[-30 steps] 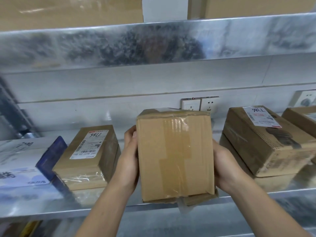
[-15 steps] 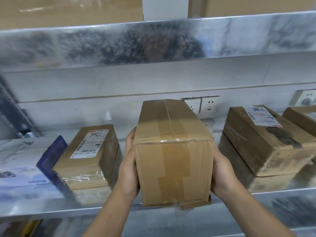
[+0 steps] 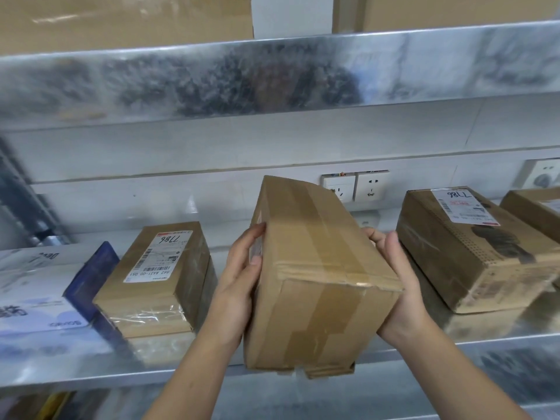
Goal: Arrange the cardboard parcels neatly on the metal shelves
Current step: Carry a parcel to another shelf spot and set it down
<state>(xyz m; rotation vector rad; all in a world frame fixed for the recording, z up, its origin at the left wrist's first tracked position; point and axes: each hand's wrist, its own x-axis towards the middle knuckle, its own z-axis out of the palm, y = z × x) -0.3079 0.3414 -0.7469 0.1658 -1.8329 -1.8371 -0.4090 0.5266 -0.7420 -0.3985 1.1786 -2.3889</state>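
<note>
A taped brown cardboard parcel is held between both hands over the front edge of the metal shelf, tilted with its far end up and turned slightly left. My left hand grips its left side, thumb on the near corner. My right hand grips its right side, fingers behind the box. Its underside is hidden, so I cannot tell whether it touches the shelf. A labelled parcel lies on the shelf to the left, another labelled parcel to the right.
A white and blue box sits at the far left of the shelf. Part of a further parcel shows at the right edge. Wall sockets are behind the shelf. An upper shelf rail with boxes on it runs overhead.
The held parcel has tipped from standing upright to leaning back, its taped top face now showing, and it has rotated slightly left. Both hands stayed on its sides.
</note>
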